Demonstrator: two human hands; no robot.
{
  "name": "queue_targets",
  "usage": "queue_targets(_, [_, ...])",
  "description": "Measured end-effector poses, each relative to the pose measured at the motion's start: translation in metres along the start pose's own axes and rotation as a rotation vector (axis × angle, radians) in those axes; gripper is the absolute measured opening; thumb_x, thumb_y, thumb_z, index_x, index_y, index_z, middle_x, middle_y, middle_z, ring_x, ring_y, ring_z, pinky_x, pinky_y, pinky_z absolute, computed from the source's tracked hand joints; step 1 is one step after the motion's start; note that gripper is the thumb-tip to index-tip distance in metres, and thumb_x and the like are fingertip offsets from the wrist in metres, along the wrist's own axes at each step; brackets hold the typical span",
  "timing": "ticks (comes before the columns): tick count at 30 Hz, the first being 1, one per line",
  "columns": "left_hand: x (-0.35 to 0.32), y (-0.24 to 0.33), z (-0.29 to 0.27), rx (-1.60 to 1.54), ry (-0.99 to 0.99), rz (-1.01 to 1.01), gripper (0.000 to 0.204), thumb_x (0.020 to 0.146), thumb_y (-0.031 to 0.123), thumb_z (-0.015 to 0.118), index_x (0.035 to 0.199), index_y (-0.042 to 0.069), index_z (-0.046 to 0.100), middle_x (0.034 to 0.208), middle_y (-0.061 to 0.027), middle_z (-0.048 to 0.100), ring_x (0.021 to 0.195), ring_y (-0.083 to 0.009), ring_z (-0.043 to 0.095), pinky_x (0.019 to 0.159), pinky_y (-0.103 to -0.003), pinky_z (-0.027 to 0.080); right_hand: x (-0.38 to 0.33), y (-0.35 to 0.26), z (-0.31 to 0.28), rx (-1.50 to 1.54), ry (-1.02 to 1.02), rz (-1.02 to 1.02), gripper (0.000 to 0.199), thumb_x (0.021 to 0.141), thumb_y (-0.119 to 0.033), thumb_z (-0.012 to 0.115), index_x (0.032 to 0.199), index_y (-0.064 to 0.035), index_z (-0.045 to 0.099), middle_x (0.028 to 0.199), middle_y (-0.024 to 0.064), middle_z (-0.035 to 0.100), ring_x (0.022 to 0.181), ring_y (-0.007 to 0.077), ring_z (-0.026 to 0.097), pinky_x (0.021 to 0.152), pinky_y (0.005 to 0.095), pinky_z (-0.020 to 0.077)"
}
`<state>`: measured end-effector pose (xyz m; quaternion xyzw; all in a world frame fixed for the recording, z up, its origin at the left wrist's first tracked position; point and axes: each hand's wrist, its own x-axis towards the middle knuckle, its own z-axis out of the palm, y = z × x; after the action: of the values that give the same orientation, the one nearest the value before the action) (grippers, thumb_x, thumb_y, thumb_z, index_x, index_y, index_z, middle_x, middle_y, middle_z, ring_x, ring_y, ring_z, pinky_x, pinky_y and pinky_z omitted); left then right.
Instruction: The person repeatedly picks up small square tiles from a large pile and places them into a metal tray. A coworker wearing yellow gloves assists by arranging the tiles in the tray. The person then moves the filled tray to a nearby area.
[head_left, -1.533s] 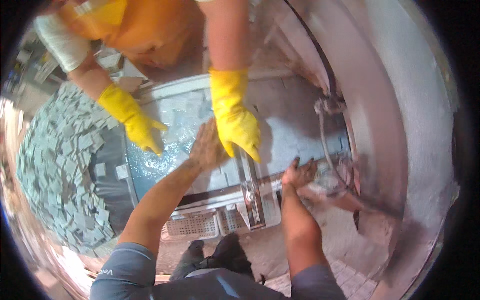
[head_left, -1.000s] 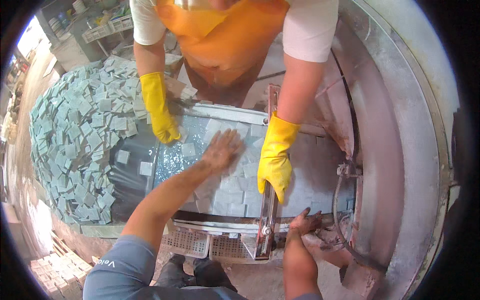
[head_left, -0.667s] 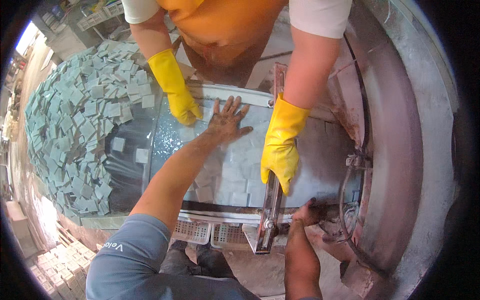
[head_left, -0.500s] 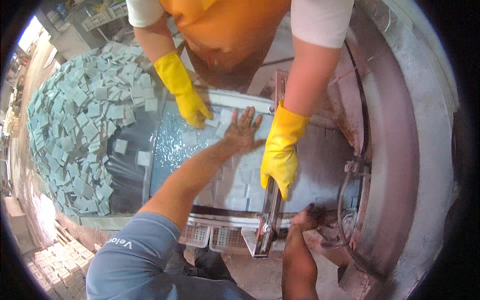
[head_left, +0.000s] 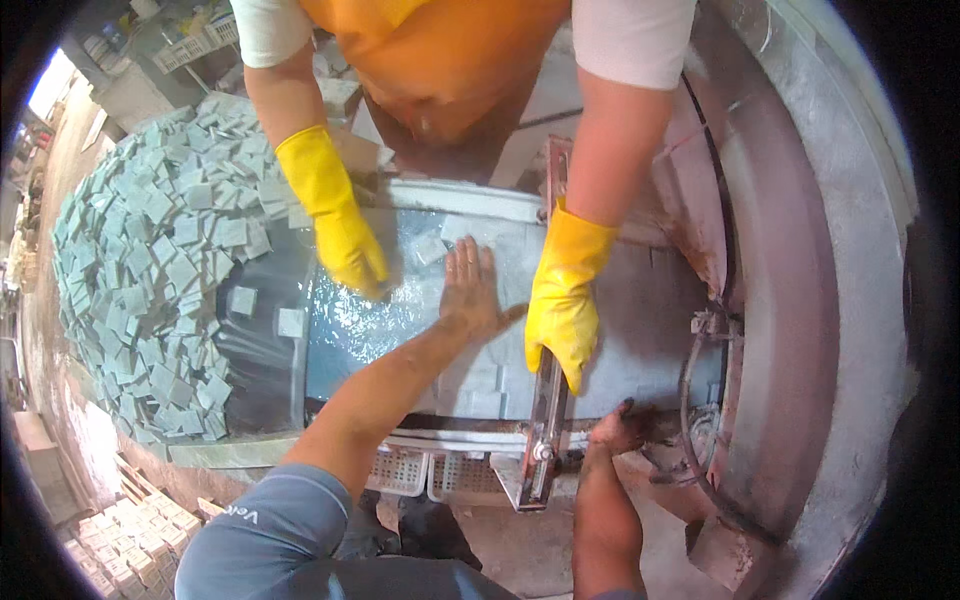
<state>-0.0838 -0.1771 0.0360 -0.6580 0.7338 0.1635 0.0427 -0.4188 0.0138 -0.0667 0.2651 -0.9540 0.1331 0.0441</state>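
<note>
My left hand [head_left: 474, 297] lies flat on a layer of pale square tiles [head_left: 475, 375] on the wet bed, its fingers stretched and its thumb pointing right. One loose tile [head_left: 430, 248] sits askew just beyond its fingertips. At the near edge of the bed, right of the metal crossbar [head_left: 543, 430], is my right hand [head_left: 618, 430]. Its thumb points up and its darkened fingers reach over the edge, partly lost in shadow; I see nothing held in it. Opposite me, a co-worker's yellow glove [head_left: 563, 300] rests on the crossbar, and the other yellow glove [head_left: 345, 240] hovers by the water.
A big heap of greenish square tiles [head_left: 150, 270] fills the left. Two single tiles lie on the dark strip beside it. Plastic baskets [head_left: 470, 478] stand under the near edge. A hose [head_left: 688, 400] curves at the right, before a large curved rim [head_left: 800, 280].
My left hand has slid slightly left and nearer. The co-worker's left-side glove has moved left and nearer, away from the tiles. My right hand has barely moved.
</note>
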Motion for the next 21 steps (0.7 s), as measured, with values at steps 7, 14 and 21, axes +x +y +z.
queue_targets(7, [-0.062, -0.072, 0.055, -0.055, 0.482, 0.307, 0.094, 0.095, 0.060, 0.062, 0.158, -0.004, 0.033, 0.164, -0.0332, 0.025, 0.156, -0.0484, 0.017, 0.128, -0.059, 0.009, -0.004, -0.005, -0.009, -0.007, 0.024, -0.042, 0.071, 0.101, -0.045, 0.057, 0.156, -0.0014, 0.043, 0.167, 0.0232, 0.030, 0.152, 0.0432, 0.031, 0.126, 0.0540, 0.0224])
queue_targets(14, [-0.048, -0.006, 0.044, 0.022, 0.156, 0.018, 0.104, 0.097, 0.064, 0.054, 0.160, -0.011, 0.020, 0.167, -0.0328, 0.018, 0.159, -0.0453, 0.006, 0.129, -0.057, 0.001, -0.007, -0.015, -0.014, -0.020, 0.029, -0.066, 0.073, 0.103, -0.047, 0.051, 0.156, 0.0018, 0.040, 0.165, 0.0226, 0.034, 0.152, 0.0410, 0.032, 0.126, 0.0545, 0.0218])
queue_targets(21, [-0.034, -0.059, 0.022, -0.039, 0.428, 0.107, 0.073, 0.092, 0.045, 0.072, 0.148, 0.002, 0.052, 0.159, -0.0275, 0.039, 0.148, -0.0427, 0.036, 0.122, -0.065, 0.023, -0.007, -0.013, -0.015, 0.041, 0.138, -0.133, 0.076, 0.097, -0.052, 0.059, 0.152, 0.0001, 0.048, 0.159, 0.0250, 0.045, 0.148, 0.0409, 0.041, 0.124, 0.0522, 0.0278])
